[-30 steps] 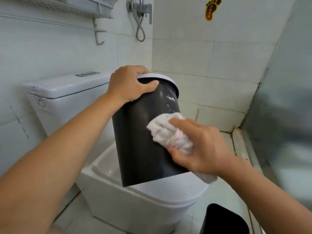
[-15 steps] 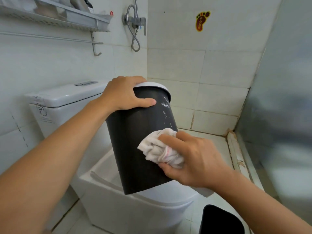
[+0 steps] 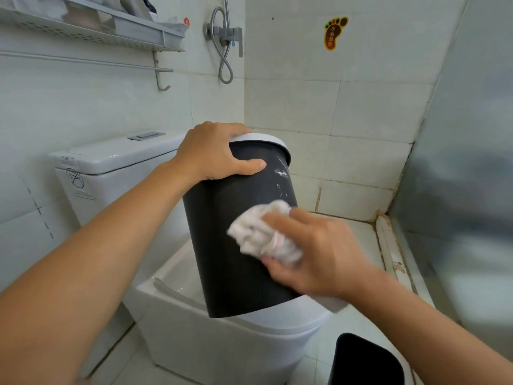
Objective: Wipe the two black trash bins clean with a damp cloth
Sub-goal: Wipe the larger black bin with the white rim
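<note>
Black bin under white cloth

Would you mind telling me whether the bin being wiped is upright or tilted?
Tilted: the black bin leans, its base edge on the toilet, left hand gripping its rim.

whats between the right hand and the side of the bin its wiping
In the head view, a bunched white cloth lies between the right hand and the held black bin, pressed to its side.
</note>
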{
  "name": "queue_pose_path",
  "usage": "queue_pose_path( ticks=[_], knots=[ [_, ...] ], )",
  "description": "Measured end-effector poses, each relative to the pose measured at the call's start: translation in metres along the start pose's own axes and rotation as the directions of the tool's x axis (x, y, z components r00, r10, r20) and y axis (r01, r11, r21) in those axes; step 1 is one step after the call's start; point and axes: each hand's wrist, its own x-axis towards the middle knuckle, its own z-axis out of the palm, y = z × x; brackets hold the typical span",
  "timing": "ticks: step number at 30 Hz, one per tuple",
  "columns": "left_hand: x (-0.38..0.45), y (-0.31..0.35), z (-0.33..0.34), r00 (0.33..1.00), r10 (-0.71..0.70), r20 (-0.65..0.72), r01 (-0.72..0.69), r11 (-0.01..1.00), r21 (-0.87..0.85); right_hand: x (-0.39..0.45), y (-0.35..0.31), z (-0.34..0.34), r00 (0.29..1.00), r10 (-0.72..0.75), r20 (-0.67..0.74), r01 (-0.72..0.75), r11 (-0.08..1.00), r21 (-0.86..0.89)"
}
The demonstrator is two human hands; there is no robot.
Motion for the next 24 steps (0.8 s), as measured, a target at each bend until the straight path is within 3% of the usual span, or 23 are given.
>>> queue_pose_path(
  ticks=[3, 5, 7, 9, 11, 15, 20, 22, 24],
  knots=[
    [0.001, 0.004, 0.002, 1.0, 0.027, -0.015, -0.026, 0.999, 0.03, 0.019, 0.012, 0.003, 0.962, 0.257, -0.094, -0.251, 0.966, 0.07],
    [0.003, 0.004, 0.003, 1.0, 0.014, -0.021, -0.013, 0.998, 0.055, 0.021, 0.013, 0.007, 0.941, 0.319, -0.109, -0.31, 0.947, 0.089],
    [0.005, 0.001, 0.005, 1.0, -0.002, -0.03, 0.003, 0.999, 0.037, 0.015, 0.007, 0.006, 0.973, 0.209, -0.1, -0.204, 0.977, 0.061],
    [0.007, -0.006, 0.005, 0.999, -0.017, -0.05, 0.018, 0.999, 0.028, 0.005, 0.001, 0.006, 1.0, -0.021, -0.005, 0.021, 0.999, 0.03],
    [0.006, -0.012, 0.006, 0.998, -0.024, -0.06, 0.025, 0.999, 0.021, -0.004, 0.0, 0.007, 0.983, -0.163, 0.088, 0.159, 0.986, 0.047],
    [0.001, -0.013, 0.003, 0.999, 0.023, -0.045, -0.027, 0.994, -0.107, 0.007, 0.013, 0.007, 0.997, 0.036, -0.066, -0.029, 0.993, 0.112],
    [0.001, -0.006, 0.005, 0.996, 0.071, -0.046, -0.077, 0.988, -0.131, 0.022, 0.024, 0.012, 0.926, 0.353, -0.134, -0.321, 0.923, 0.213],
    [0.003, -0.006, 0.007, 0.997, 0.055, -0.05, -0.062, 0.986, -0.152, 0.019, 0.014, 0.01, 0.94, 0.308, -0.147, -0.286, 0.946, 0.154],
    [0.004, -0.008, 0.007, 0.997, 0.05, -0.054, -0.058, 0.984, -0.166, 0.01, 0.007, 0.006, 0.99, 0.125, -0.07, -0.117, 0.986, 0.119]
  ],
)
